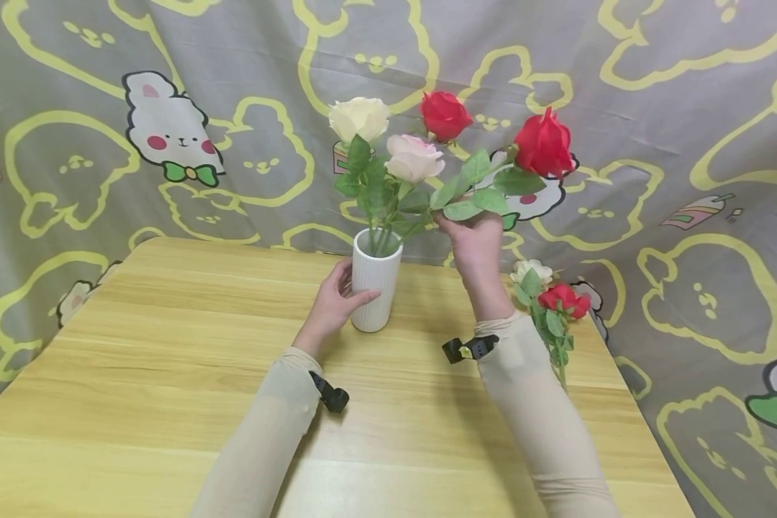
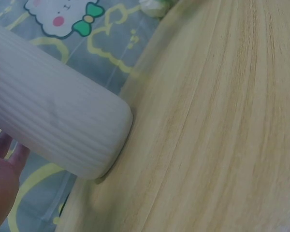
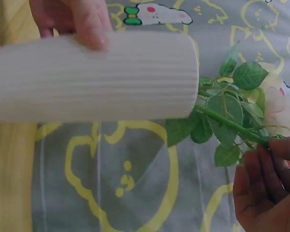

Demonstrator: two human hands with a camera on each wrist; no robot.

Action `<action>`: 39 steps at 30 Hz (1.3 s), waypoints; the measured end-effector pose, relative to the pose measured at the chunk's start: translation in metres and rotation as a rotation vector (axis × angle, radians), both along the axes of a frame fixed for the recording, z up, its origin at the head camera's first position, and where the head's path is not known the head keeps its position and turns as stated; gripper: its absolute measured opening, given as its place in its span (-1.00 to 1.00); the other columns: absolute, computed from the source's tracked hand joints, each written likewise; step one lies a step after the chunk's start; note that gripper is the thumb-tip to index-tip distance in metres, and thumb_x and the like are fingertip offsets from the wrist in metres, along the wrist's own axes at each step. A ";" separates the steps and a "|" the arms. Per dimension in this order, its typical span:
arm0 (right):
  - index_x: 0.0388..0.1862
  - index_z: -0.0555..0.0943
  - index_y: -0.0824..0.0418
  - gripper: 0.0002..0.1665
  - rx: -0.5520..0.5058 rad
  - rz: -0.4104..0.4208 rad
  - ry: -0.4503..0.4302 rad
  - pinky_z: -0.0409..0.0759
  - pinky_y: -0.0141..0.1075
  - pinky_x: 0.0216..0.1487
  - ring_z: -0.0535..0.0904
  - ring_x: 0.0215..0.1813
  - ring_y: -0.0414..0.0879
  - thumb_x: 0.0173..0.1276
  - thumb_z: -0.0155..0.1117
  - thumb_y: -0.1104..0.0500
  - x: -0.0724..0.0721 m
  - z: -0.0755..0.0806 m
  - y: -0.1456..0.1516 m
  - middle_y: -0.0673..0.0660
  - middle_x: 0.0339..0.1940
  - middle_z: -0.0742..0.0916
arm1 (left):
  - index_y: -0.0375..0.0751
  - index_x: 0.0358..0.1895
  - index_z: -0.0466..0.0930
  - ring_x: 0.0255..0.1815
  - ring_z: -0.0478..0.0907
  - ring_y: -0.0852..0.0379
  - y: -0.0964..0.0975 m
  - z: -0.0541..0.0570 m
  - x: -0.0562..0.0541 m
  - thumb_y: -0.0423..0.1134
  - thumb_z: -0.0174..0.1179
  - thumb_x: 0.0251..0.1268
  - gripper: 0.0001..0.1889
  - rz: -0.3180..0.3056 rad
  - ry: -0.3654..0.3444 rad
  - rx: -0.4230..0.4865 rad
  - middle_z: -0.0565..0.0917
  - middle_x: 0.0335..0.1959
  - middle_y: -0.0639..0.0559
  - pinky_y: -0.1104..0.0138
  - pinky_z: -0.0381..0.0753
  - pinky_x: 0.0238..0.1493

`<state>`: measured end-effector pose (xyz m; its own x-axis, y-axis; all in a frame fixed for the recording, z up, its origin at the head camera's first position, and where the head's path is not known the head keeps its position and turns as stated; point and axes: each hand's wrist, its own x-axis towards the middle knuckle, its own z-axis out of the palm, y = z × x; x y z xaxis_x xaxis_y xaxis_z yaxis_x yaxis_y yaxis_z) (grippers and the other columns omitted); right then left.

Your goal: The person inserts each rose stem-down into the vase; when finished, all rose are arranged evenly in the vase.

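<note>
A white ribbed vase (image 1: 374, 291) stands upright on the table, with my left hand (image 1: 333, 303) gripping its left side, thumb across the front. Cream (image 1: 359, 120) and pink (image 1: 415, 158) roses rise from its mouth, and a red rose (image 1: 445, 115) shows behind them. To the right of the mouth, my right hand (image 1: 479, 248) pinches a green stem (image 3: 232, 126) between thumb and fingers. That stem slants into the vase opening; a second red rose (image 1: 544, 142) leans out above this hand. Leaves partly hide the fingertips in the head view.
More flowers lie at the table's right side, a white rose (image 1: 532, 272) and a red rose (image 1: 565, 301) with leafy stems. Behind the wooden table (image 1: 168, 374) hangs a grey curtain (image 1: 265, 65) with yellow cartoon outlines.
</note>
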<state>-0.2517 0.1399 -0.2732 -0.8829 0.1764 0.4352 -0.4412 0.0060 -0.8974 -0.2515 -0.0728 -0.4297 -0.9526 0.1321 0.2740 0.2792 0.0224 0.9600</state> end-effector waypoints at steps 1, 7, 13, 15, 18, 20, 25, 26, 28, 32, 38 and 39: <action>-0.14 0.53 0.33 -0.67 0.015 0.000 -0.010 0.66 -0.25 -0.07 0.60 -0.13 -0.11 0.15 0.35 0.54 -0.001 0.001 0.000 0.08 -0.23 0.65 | -0.19 0.43 0.25 0.37 0.31 -0.06 0.000 0.000 0.000 -0.26 0.43 0.17 -0.23 0.001 0.001 -0.001 0.40 0.36 -0.13 0.11 0.24 0.42; 0.05 0.50 0.44 -0.57 0.105 0.054 -0.110 0.67 -0.25 -0.11 0.61 -0.12 -0.10 0.17 0.34 0.51 -0.007 0.000 -0.003 0.18 -0.10 0.67 | -0.19 0.43 0.25 0.37 0.32 -0.07 -0.001 0.002 0.000 -0.26 0.42 0.18 -0.24 0.008 -0.001 -0.005 0.40 0.36 -0.14 0.12 0.25 0.41; 0.13 0.50 0.45 -0.50 0.121 0.136 -0.127 0.67 -0.26 -0.11 0.64 -0.11 -0.08 0.18 0.34 0.51 -0.016 -0.008 -0.006 0.25 0.01 0.67 | -0.22 0.46 0.20 0.39 0.28 -0.09 -0.002 0.004 0.002 -0.29 0.41 0.20 -0.21 -0.010 -0.039 -0.002 0.35 0.39 -0.18 0.14 0.22 0.43; 0.13 0.51 0.46 -0.51 0.134 0.160 -0.125 0.68 -0.25 -0.10 0.66 -0.12 -0.08 0.19 0.34 0.49 -0.018 -0.011 -0.007 0.26 0.01 0.68 | -0.26 0.47 0.19 0.40 0.28 -0.11 -0.002 0.009 0.005 -0.32 0.40 0.20 -0.21 -0.013 -0.047 -0.003 0.34 0.40 -0.22 0.13 0.22 0.43; 0.10 0.56 0.45 -0.55 0.170 0.168 -0.121 0.69 -0.23 -0.09 0.68 -0.14 -0.06 0.21 0.35 0.45 -0.021 -0.014 -0.006 0.29 -0.02 0.71 | -0.33 0.45 0.19 0.39 0.28 -0.17 -0.002 0.021 0.014 -0.35 0.39 0.20 -0.22 -0.015 -0.044 -0.001 0.34 0.39 -0.28 0.09 0.23 0.42; 0.10 0.58 0.43 -0.57 0.196 0.173 -0.117 0.69 -0.22 -0.06 0.68 -0.10 -0.04 0.22 0.35 0.41 -0.022 -0.015 -0.005 0.29 -0.02 0.72 | -0.36 0.44 0.19 0.39 0.28 -0.19 -0.003 0.024 0.017 -0.36 0.38 0.20 -0.23 -0.015 -0.044 -0.003 0.34 0.38 -0.30 0.07 0.23 0.42; 0.25 0.49 0.36 -0.41 0.232 0.203 -0.103 0.57 -0.23 0.15 0.57 0.14 -0.02 0.22 0.38 0.37 -0.020 -0.017 -0.001 0.22 0.15 0.65 | -0.25 0.45 0.21 0.38 0.30 -0.09 -0.003 0.008 0.007 -0.31 0.41 0.18 -0.21 -0.003 -0.047 0.000 0.37 0.38 -0.20 0.15 0.24 0.42; 0.28 0.47 0.36 -0.38 0.238 0.214 -0.106 0.55 -0.23 0.18 0.55 0.17 -0.01 0.22 0.37 0.37 -0.019 -0.018 0.001 0.22 0.17 0.63 | -0.22 0.45 0.21 0.38 0.30 -0.07 -0.003 0.004 0.004 -0.29 0.42 0.18 -0.21 -0.001 -0.045 0.000 0.37 0.38 -0.18 0.17 0.24 0.42; 0.31 0.42 0.37 -0.36 0.250 0.241 -0.121 0.52 -0.22 0.22 0.53 0.19 0.01 0.23 0.34 0.40 -0.016 -0.020 0.004 0.26 0.17 0.62 | -0.21 0.46 0.22 0.37 0.31 -0.07 -0.003 0.001 0.003 -0.28 0.43 0.18 -0.21 0.004 -0.036 -0.004 0.38 0.37 -0.17 0.17 0.25 0.41; 0.28 0.45 0.41 -0.44 0.269 0.286 -0.146 0.53 -0.19 0.21 0.57 0.14 0.05 0.27 0.24 0.39 -0.011 -0.026 0.014 0.32 0.10 0.65 | -0.17 0.46 0.24 0.38 0.31 -0.04 -0.001 0.000 0.002 -0.25 0.43 0.18 -0.21 0.001 -0.024 -0.016 0.39 0.37 -0.14 0.15 0.25 0.41; 0.19 0.56 0.34 -0.58 0.320 0.276 -0.113 0.55 -0.17 0.17 0.61 0.09 0.02 0.39 0.24 0.23 -0.001 -0.028 0.032 0.24 0.05 0.70 | -0.12 0.45 0.27 0.37 0.32 0.00 0.000 0.002 0.002 -0.24 0.44 0.17 -0.23 -0.005 -0.029 -0.020 0.41 0.36 -0.10 0.18 0.27 0.40; 0.16 0.58 0.33 -0.60 0.337 0.265 -0.109 0.56 -0.17 0.15 0.62 0.08 0.04 0.40 0.24 0.20 0.000 -0.027 0.036 0.23 0.03 0.71 | -0.13 0.45 0.27 0.37 0.32 0.00 0.000 0.002 0.001 -0.24 0.44 0.17 -0.23 -0.006 -0.030 -0.020 0.41 0.36 -0.10 0.18 0.27 0.40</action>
<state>-0.2513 0.1759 -0.3007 -0.9224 -0.1978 0.3316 -0.3698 0.2054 -0.9061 -0.2500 -0.0729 -0.4276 -0.9596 0.1427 0.2426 0.2505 0.0397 0.9673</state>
